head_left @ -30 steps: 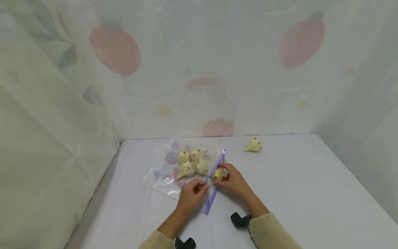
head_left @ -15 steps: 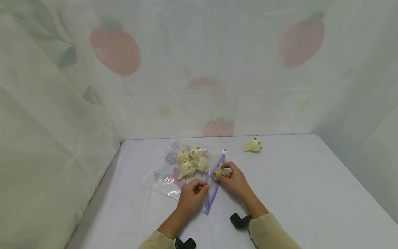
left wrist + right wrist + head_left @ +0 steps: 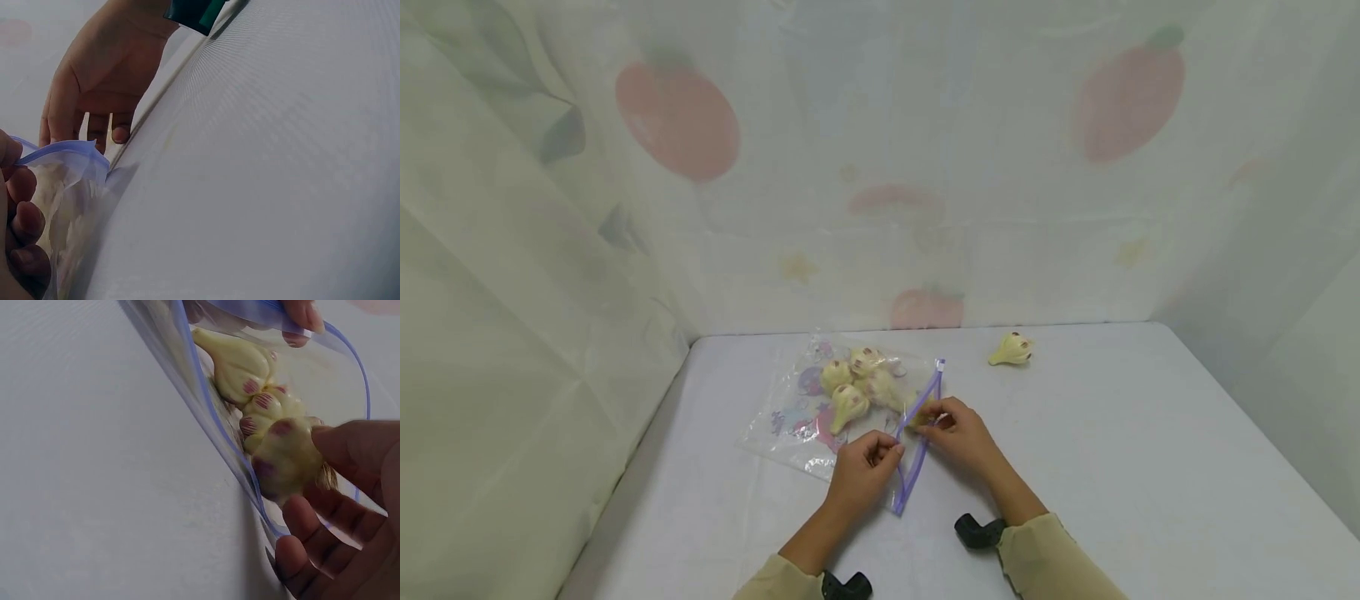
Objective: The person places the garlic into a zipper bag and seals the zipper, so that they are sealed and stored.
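Pinching garlic bulb (image 3: 287,459) in our right hand (image 3: 964,433), just right of left hand (image 3: 861,477) pinching bag rim (image 3: 927,390); root tuft (image 3: 327,477) palmward, long axis unclear.

The space is enclosed on three sides by pale hanging cloth. The back cloth (image 3: 1000,175) is printed with large faded red fruits, one placed at upper left (image 3: 679,121) and another at upper right (image 3: 1133,102), each topped with green; a smaller red fruit (image 3: 927,309) is set low, partly cut off by the table's far edge. Yellowish stars (image 3: 797,267) are scattered between. The left cloth (image 3: 490,375) is creased by long folds and marked with grey-blue shapes (image 3: 564,137); the right cloth (image 3: 1307,300) is hung more smoothly. A white table (image 3: 1120,467) with rounded far corners is softly and evenly lit.
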The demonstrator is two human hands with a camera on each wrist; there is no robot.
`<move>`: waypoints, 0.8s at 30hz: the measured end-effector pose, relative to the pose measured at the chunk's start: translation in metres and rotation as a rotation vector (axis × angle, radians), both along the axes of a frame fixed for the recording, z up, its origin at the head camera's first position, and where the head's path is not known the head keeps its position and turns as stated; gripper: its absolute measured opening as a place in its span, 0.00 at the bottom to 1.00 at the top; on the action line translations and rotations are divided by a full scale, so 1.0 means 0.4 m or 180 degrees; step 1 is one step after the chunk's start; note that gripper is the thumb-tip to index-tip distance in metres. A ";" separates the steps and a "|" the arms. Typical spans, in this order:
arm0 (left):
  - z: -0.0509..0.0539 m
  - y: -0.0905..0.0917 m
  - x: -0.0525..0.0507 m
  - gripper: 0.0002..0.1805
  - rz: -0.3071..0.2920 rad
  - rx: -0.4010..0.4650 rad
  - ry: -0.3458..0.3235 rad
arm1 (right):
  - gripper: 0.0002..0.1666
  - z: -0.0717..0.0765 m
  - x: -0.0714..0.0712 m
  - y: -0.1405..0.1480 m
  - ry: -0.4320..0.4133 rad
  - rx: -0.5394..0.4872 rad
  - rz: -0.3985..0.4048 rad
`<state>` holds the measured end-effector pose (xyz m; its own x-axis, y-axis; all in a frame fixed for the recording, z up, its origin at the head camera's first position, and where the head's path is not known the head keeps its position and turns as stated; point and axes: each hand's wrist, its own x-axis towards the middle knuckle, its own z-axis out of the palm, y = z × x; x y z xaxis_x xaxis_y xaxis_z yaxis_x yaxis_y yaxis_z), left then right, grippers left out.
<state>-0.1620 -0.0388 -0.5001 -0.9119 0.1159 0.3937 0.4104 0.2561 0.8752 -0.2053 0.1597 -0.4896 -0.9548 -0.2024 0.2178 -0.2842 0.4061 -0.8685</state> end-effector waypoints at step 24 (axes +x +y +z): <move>0.078 0.013 0.038 0.03 0.0029 -0.0082 0.0007 | 0.30 -0.019 -0.005 -0.013 0.0171 0.0465 0.1115</move>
<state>-0.1467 -0.0337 -0.4688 -0.9121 0.1178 0.3927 0.4099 0.2824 0.8673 -0.2073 0.1546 -0.4972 -0.8103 -0.5470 0.2103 -0.4711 0.3946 -0.7889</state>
